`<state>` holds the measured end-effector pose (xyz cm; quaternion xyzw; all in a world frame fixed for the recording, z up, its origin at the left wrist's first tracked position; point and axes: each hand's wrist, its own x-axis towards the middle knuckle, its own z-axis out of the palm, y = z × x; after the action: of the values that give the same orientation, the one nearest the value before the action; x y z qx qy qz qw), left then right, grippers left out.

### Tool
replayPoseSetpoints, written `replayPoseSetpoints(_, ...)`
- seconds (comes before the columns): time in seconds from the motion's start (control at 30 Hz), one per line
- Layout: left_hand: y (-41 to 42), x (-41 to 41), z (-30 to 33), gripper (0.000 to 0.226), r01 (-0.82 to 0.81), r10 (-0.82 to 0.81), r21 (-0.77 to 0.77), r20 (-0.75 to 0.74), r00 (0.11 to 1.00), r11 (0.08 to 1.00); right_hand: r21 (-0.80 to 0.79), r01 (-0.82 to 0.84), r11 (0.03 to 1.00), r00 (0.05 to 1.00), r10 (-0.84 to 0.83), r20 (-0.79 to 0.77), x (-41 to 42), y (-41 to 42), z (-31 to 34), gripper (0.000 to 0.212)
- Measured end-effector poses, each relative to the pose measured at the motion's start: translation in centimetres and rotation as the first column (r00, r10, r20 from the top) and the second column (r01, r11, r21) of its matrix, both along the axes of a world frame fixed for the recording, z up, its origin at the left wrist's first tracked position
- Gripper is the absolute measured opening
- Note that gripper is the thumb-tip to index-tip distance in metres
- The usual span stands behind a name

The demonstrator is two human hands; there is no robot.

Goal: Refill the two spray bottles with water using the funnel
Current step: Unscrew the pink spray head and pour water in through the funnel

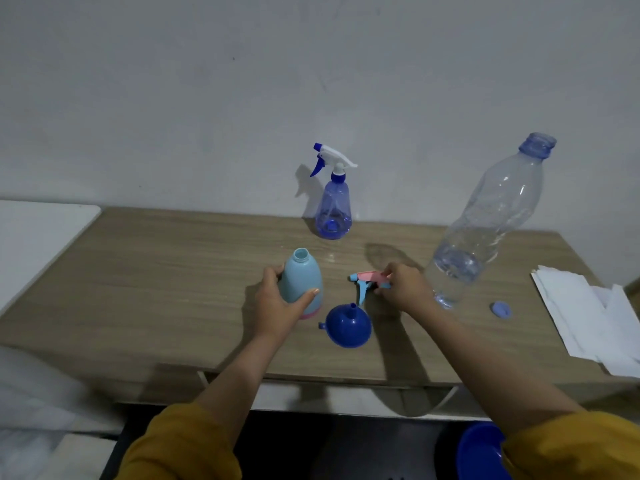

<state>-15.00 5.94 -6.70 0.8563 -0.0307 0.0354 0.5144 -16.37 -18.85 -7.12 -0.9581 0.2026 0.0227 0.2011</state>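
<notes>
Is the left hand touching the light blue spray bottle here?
Touching. The head view shows the left hand wrapped around the light blue spray bottle, thumb across its front.

Bare wood-grain tabletop (138, 289) open left of left hand (277, 303), dark blue plastic funnel (349, 325) blocking gap between both hands, tall clear plastic water bottle (485, 230) close beside right hand (403, 285), white paper stack (581, 317) farther right

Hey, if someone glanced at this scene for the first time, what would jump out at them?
Probably the two hands mid-table: the left hand grips an uncapped light blue bottle, while the right hand holds its pink and blue spray head beside it. A blue funnel lies between them, and a big clear water bottle, open, stands at the right.
</notes>
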Motion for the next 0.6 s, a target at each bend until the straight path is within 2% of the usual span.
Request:
replayPoseSetpoints(0.07, 0.0, 0.0, 0.0, 0.063, 0.004, -0.004, -0.003, -0.003, 1.0, 1.0, -0.065, -0.034, 0.997, 0.999, 0.033, -0.02, 0.2, 0.3, 0.2, 0.032)
replayPoseSetpoints(0.13, 0.0, -0.1, 0.1, 0.063, 0.014, -0.014, -0.007, -0.003, 1.0, 1.0, -0.117, -0.075, 0.99, 0.995, 0.082, 0.051, 0.1, 0.9, 0.5, 0.033)
replayPoseSetpoints(0.23, 0.0, -0.2, 0.2, 0.062, 0.02, -0.02, -0.026, 0.01, 1.0, 0.999, 0.045, -0.246, 0.968, 0.933, 0.224, 0.281, -0.4, 2.5, 1.7, 0.036)
replayPoseSetpoints(0.27, -0.1, -0.1, 0.2, 0.062, 0.018, -0.017, -0.034, 0.013, 1.0, 0.999, 0.117, -0.334, 0.935, 0.911, 0.289, 0.295, -0.6, 3.1, 2.3, 0.038)
replayPoseSetpoints(0.33, -0.1, -0.1, 0.2, 0.062, 0.014, -0.013, -0.042, 0.014, 1.0, 0.999, 0.172, -0.476, 0.862, 0.876, 0.448, 0.179, -0.9, 4.1, 2.9, 0.054)
replayPoseSetpoints(0.43, 0.0, -0.1, 0.2, 0.063, 0.02, -0.02, -0.025, 0.025, 0.999, 0.999, 0.092, -0.554, 0.827, 0.822, 0.561, -0.097, -1.0, 5.0, 2.6, 0.084)
replayPoseSetpoints(0.5, 0.0, -0.2, 0.2, 0.063, 0.027, -0.026, -0.026, 0.024, 0.999, 0.999, 0.079, -0.569, 0.818, 0.801, 0.574, -0.169, -1.3, 5.4, 2.1, 0.084)
replayPoseSetpoints(0.6, 0.1, -0.3, 0.4, 0.063, 0.025, -0.024, -0.017, 0.015, 1.0, 1.0, 0.044, -0.579, 0.814, 0.804, 0.579, -0.139, -1.7, 5.7, 1.5, 0.075)
